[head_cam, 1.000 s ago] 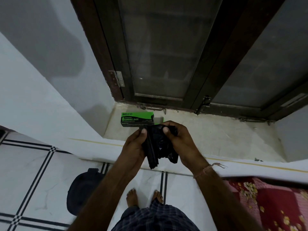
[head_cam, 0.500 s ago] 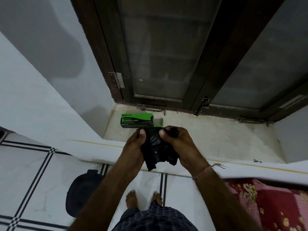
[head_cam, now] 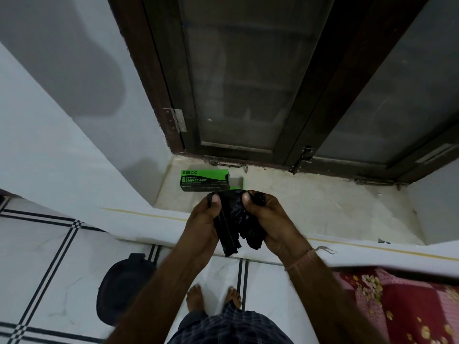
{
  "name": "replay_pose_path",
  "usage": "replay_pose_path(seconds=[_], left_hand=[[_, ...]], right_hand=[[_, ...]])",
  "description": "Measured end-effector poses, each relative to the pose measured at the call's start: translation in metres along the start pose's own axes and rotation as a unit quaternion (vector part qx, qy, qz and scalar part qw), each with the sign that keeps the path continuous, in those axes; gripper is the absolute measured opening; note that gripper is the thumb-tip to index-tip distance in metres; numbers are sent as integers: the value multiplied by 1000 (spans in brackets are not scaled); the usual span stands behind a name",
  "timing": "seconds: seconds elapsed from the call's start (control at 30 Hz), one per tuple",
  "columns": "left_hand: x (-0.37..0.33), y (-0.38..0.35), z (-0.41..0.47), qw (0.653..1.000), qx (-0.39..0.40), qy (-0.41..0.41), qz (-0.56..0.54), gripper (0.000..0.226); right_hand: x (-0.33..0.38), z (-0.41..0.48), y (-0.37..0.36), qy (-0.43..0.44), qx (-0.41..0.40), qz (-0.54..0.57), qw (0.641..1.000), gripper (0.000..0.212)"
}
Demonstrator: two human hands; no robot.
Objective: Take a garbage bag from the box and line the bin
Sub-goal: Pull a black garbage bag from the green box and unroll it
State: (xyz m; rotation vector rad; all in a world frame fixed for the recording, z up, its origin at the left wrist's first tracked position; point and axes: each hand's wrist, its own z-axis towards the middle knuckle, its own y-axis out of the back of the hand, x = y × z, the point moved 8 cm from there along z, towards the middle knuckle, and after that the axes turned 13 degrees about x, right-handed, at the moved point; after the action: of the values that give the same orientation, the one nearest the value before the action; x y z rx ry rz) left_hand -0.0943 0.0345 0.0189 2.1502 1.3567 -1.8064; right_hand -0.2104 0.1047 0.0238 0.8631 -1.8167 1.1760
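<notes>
Checked dark cloth [head_cam: 231, 328] at the person's waist, bare feet [head_cam: 213, 297] below on white floor tile [head_cam: 49, 256] with black lines. Black bin [head_cam: 123, 288] — on the floor to the left of the feet, beside the wall base, unlined. Red floral bedding [head_cam: 409, 309] at the right. Left hand [head_cam: 202, 227] and right hand [head_cam: 269, 223], both raised over the front edge of the window ledge [head_cam: 310, 209], each closed on the black garbage bag [head_cam: 237, 222]; thumbs pinch its upper edge, the bunched and part-folded film hangs down between the palms. Green and black box [head_cam: 205, 181] marked GARBAGE BAGS — lying near the ledge's left rear corner, its right end flap open. Behind it, a dark wooden window frame [head_cam: 315, 115] with dusty panes.
</notes>
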Motion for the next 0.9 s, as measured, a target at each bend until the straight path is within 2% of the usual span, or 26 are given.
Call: replay_pose_path(seconds=[0.27,0.43,0.5,0.57,0.67,0.9], left_hand=[[5,3,-1,1000,-7,14,-5,47],[0,-7,-2,999,26,8,36,49],[-1,-2,-2,1000,16,4,26,45],[0,3,-2,1000,5,8,15,40],[2,4,-3,1000,4,13,7,42],[3,-5,-3,998,26,14,-48,47]], right_hand=[[3,2,5,17,-27,-62,998,22],[7,-3,-7,4,-22,-29,999,41],[13,-2,-11,16,-9,-88,996,32],[13,-1,-7,21,-32,-109,993,27],[8,-1,-1,16,-58,-93,994,26],[-6,-1,-5,-6,-39,28,999,29]])
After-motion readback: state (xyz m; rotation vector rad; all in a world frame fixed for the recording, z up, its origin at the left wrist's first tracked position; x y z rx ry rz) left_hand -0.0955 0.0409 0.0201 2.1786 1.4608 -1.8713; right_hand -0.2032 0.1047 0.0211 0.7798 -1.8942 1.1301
